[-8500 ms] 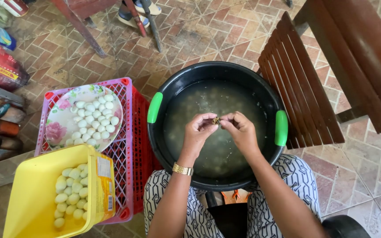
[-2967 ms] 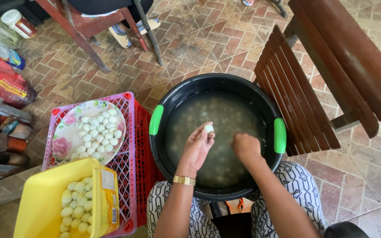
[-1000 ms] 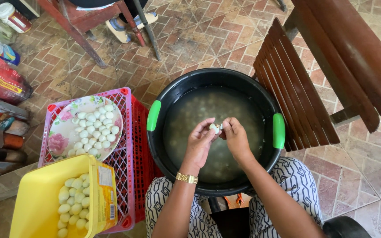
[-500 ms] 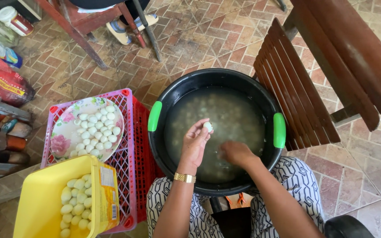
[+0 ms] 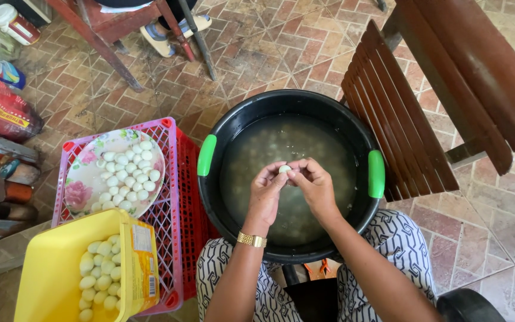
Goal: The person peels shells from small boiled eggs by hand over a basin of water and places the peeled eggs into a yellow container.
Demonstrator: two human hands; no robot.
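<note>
Both hands, left hand (image 5: 266, 189) and right hand (image 5: 315, 185), pinch one small white egg (image 5: 284, 169) above the tub (image 5: 233, 128).

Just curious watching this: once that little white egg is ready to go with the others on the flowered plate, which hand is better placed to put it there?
Probably the left hand: it pinches the egg and is nearer the plate.

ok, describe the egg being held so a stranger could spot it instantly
Start at the black tub with green handles, full of cloudy water, in the middle of the view. Over it the left hand and right hand meet fingertip to fingertip, pinching one small white egg. It is the only egg held in the air; the others lie under the water, on the floral plate or in the yellow bin.
</note>
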